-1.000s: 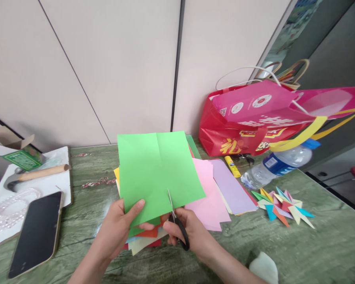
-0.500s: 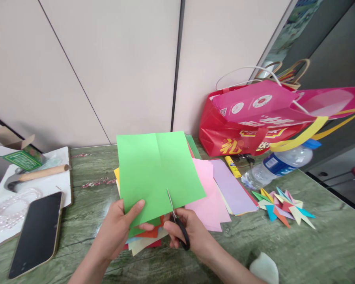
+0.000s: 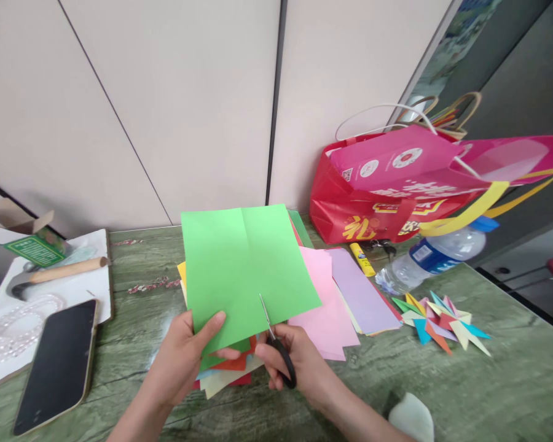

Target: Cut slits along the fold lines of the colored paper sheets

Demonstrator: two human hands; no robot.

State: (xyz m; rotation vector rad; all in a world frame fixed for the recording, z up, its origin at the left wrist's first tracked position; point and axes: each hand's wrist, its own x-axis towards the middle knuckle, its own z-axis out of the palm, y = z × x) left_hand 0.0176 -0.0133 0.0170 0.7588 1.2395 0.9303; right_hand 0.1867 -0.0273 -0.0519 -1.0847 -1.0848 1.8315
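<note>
A square of light green paper (image 3: 244, 264) with a faint crease down its middle is held up over a pile of coloured paper. My left hand (image 3: 188, 347) pinches its lower left edge, thumb on top and fingers beneath. My right hand (image 3: 295, 356) grips black-handled scissors (image 3: 283, 356), whose tip lies over the green sheet near the crease at its lower edge. The lower blade is hidden behind the paper. Pink sheets (image 3: 325, 313) and a purple sheet (image 3: 366, 294) spread out to the right of the pile.
Folded paper stars (image 3: 442, 319), a water bottle (image 3: 442, 252), a glue stick (image 3: 363, 259) and a red bag (image 3: 387, 202) are on the right. A phone (image 3: 58, 362), a wooden-handled sickle (image 3: 64, 270) and a green box (image 3: 39, 245) are on the left. A white object (image 3: 412, 417) lies in front.
</note>
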